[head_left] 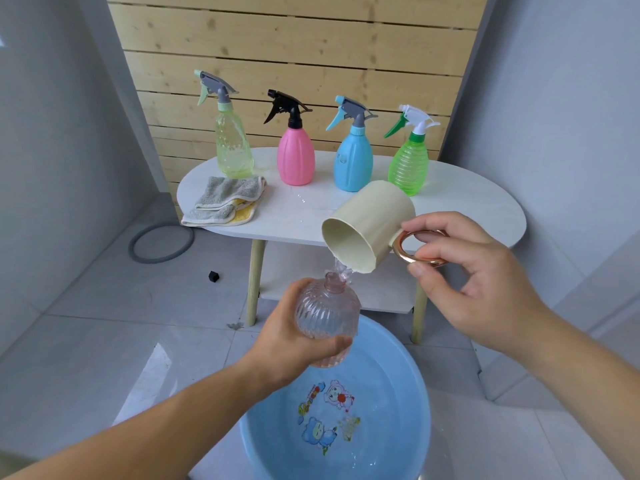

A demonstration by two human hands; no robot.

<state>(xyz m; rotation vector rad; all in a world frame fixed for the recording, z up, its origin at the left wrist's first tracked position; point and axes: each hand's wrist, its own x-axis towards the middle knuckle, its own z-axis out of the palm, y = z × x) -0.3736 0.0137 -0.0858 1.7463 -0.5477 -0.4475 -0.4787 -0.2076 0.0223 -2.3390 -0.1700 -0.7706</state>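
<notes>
Bottle (pixel 327 315), clear and ribbed, directly above basin (pixel 391 382): left hand (pixel 291 344) fingers wrapped round its belly. Right hand (pixel 474 271) fingers pinch mug (pixel 367 226) handle, pouring. Judged light, wet, slippery, gaining weight; grip the ribbed belly.

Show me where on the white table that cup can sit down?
The white oval table is bare at its right end, beyond the green ribbed spray bottle, and at the front middle, right of the folded grey and yellow cloths, though wet there. The back row of spray bottles is crowded.
</notes>
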